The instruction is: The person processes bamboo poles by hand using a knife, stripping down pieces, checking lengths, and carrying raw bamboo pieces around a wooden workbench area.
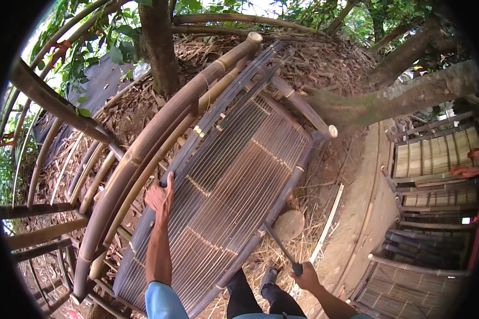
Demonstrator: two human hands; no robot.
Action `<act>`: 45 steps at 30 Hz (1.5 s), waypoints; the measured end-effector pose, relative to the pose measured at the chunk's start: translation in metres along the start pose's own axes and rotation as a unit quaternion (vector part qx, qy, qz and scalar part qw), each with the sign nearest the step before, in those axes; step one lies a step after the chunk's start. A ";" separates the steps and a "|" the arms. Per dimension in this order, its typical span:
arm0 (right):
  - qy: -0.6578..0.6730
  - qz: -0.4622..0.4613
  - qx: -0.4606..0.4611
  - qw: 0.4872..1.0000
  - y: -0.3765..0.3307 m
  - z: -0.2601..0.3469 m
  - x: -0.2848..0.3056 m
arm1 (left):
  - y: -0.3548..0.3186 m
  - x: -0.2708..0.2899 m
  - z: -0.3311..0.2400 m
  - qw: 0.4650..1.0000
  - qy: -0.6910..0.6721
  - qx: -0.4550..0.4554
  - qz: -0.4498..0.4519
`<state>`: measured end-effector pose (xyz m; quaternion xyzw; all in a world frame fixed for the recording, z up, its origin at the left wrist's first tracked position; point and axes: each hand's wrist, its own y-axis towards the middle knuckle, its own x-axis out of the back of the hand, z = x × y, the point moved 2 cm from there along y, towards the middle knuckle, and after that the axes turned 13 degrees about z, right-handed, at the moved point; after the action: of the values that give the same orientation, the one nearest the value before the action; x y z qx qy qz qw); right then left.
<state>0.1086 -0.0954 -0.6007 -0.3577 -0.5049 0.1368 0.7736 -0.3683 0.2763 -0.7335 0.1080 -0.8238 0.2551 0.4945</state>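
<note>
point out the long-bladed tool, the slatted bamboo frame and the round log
Long-bladed tool (280, 245), head view: middle of its narrow blade.
Slatted bamboo frame (237, 178), head view: slats near its middle.
Round log (291, 225), head view: pale flat end.

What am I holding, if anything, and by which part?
Your right hand holds a long, dark, slim tool by its black handle. Your left hand touches the slatted brown bamboo panel along its left edge; any grip is unclear.
</note>
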 end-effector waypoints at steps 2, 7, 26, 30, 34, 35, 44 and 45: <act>0.030 0.046 -0.067 0.996 -0.008 0.006 -0.002 | 0.026 -0.016 -0.012 1.000 -0.003 0.000 0.003; 0.013 0.038 -0.106 0.994 -0.022 -0.015 -0.012 | 0.068 -0.061 -0.056 0.999 -0.022 -0.045 0.013; 0.057 0.105 -0.209 0.971 0.004 -0.009 -0.003 | 0.086 -0.121 -0.044 0.993 -0.062 -0.084 -0.052; 0.031 0.072 -0.140 0.987 0.005 -0.007 -0.009 | 0.084 -0.117 -0.043 0.993 -0.048 -0.105 -0.006; 0.070 0.071 -0.181 0.978 0.000 -0.035 -0.024 | 0.078 -0.116 -0.047 0.994 0.016 -0.103 0.016; 0.094 0.068 -0.182 0.976 0.001 -0.036 -0.028 | 0.077 -0.116 -0.042 0.991 0.066 -0.117 -0.015; 0.249 -0.018 -0.271 0.930 -0.009 -0.046 -0.027 | -0.094 -0.083 -0.162 0.773 -0.377 -0.363 0.359; 0.311 -0.009 -0.304 0.900 -0.015 -0.054 -0.031 | -0.134 -0.076 -0.188 0.720 -0.416 -0.352 0.431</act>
<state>0.1404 -0.1460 -0.6240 -0.5953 -0.2594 -0.1487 0.7458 -0.1307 0.2569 -0.6861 -0.3450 -0.9348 0.0618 -0.0583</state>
